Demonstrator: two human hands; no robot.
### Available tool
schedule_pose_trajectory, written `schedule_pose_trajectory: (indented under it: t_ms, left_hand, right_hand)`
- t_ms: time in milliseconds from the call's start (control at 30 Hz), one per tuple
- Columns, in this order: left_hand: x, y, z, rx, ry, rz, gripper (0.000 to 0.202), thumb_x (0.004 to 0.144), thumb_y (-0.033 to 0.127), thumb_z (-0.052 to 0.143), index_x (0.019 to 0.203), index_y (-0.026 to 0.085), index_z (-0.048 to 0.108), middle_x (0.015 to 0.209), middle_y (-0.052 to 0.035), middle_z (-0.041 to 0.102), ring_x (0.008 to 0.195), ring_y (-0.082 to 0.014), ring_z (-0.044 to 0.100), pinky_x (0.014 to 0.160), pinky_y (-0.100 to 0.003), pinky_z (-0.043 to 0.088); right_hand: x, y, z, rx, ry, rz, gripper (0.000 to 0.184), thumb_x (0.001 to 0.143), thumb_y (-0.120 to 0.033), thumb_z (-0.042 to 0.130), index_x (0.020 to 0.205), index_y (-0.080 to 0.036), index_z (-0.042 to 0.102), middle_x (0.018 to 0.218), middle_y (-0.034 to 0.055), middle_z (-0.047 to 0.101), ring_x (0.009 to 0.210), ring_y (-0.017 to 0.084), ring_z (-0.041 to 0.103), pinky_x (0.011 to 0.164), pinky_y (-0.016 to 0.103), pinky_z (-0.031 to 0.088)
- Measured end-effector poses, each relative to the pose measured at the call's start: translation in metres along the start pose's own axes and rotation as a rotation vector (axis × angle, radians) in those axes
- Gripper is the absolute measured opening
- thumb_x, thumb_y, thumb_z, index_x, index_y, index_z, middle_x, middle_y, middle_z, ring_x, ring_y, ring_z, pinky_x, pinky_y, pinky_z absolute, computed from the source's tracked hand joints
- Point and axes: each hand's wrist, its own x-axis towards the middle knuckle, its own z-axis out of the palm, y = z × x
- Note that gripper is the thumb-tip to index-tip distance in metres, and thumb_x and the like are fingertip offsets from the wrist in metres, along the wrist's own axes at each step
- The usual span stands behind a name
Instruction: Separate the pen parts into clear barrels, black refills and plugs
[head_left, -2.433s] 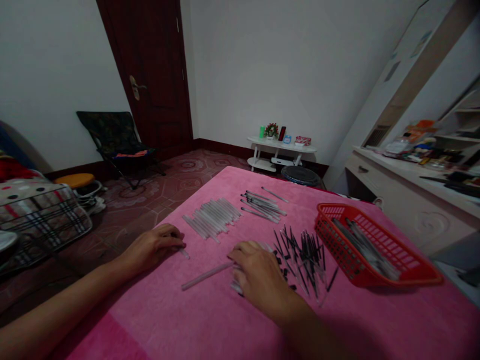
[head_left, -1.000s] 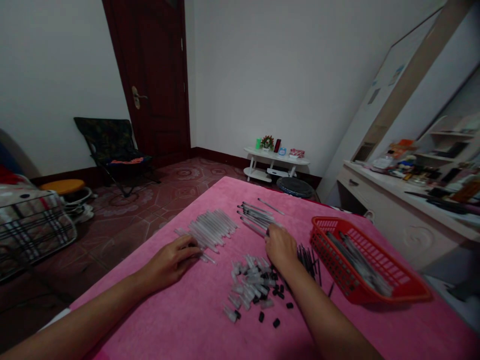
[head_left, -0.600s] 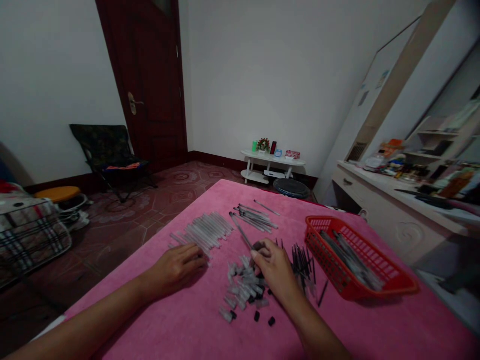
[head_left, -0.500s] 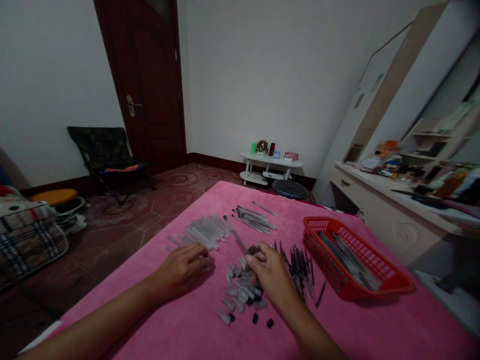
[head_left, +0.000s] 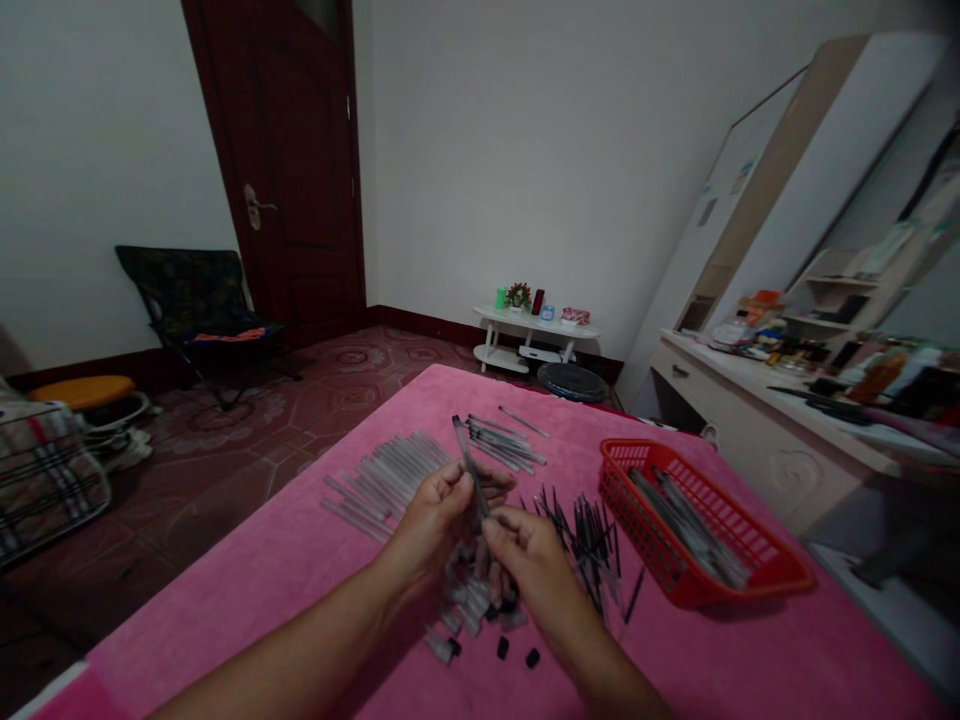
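Head view: the person's left hand and right hand are both gripping one slim, translucent tube with a black end, each grip pinching it as it is slanting above the pink cloth-covered tabletop. Small translucent caps are lying beneath, pale clear tubes are lying leftward, and thin black rods are lying near the red plastic basket.

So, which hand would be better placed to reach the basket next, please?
The right hand, probably: it is nearer the basket than the left hand; both hold one tube.
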Motion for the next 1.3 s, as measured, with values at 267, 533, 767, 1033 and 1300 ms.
schedule_pose_trajectory:
  t_ms: [267, 533, 767, 1033, 1300]
  left_hand:
    - [-0.011, 0.009, 0.003, -0.287, -0.002, -0.093, 0.030, 0.071, 0.024, 0.074, 0.090, 0.018, 0.052, 0.072, 0.0026, 0.064, 0.066, -0.0109, 0.066, 0.060, -0.019, 0.051]
    - [-0.014, -0.001, 0.004, -0.275, 0.127, -0.031, 0.027, 0.069, 0.022, 0.075, 0.084, 0.016, 0.053, 0.069, 0.0031, 0.061, 0.062, -0.0093, 0.063, 0.058, -0.018, 0.050]
    - [-0.010, -0.009, 0.000, -0.170, 0.270, 0.024, 0.029, 0.067, 0.027, 0.077, 0.080, 0.015, 0.055, 0.069, 0.0013, 0.062, 0.063, -0.0104, 0.063, 0.058, -0.019, 0.051]
    - [0.004, 0.008, -0.023, -0.160, 0.445, 0.078, 0.028, 0.066, 0.028, 0.078, 0.078, 0.013, 0.057, 0.073, -0.0002, 0.066, 0.070, -0.0110, 0.066, 0.070, -0.022, 0.055]
    - [-0.001, 0.002, -0.025, -0.006, 0.382, 0.120, 0.032, 0.068, 0.030, 0.075, 0.087, 0.016, 0.054, 0.073, -0.0010, 0.067, 0.067, -0.0133, 0.066, 0.068, -0.026, 0.054]
  right_hand:
    - [-0.009, 0.000, 0.014, 0.550, -0.222, 0.229, 0.036, 0.076, -0.048, 0.065, 0.071, -0.018, 0.045, 0.044, -0.0096, 0.039, 0.032, 0.001, 0.022, 0.034, 0.016, 0.014]
    - [-0.005, 0.007, 0.010, 0.185, -0.097, 0.153, 0.038, 0.079, -0.051, 0.057, 0.069, -0.016, 0.050, 0.047, -0.0032, 0.052, 0.031, 0.003, 0.031, 0.033, 0.018, 0.017]
    - [-0.010, -0.005, 0.007, -0.864, 0.141, -0.118, 0.018, 0.082, -0.021, 0.052, 0.071, -0.016, 0.064, 0.065, 0.0058, 0.067, 0.058, 0.016, 0.059, 0.053, 0.024, 0.035]
    - [-0.015, 0.000, 0.000, -1.279, 0.120, 0.009, 0.015, 0.082, -0.027, 0.056, 0.079, -0.021, 0.069, 0.077, 0.0085, 0.071, 0.075, 0.021, 0.067, 0.059, 0.026, 0.034]
    - [-0.020, 0.004, -0.002, -1.304, -0.008, 0.009, 0.011, 0.073, -0.030, 0.066, 0.083, -0.024, 0.070, 0.090, 0.0046, 0.071, 0.087, 0.022, 0.063, 0.070, 0.027, 0.035]
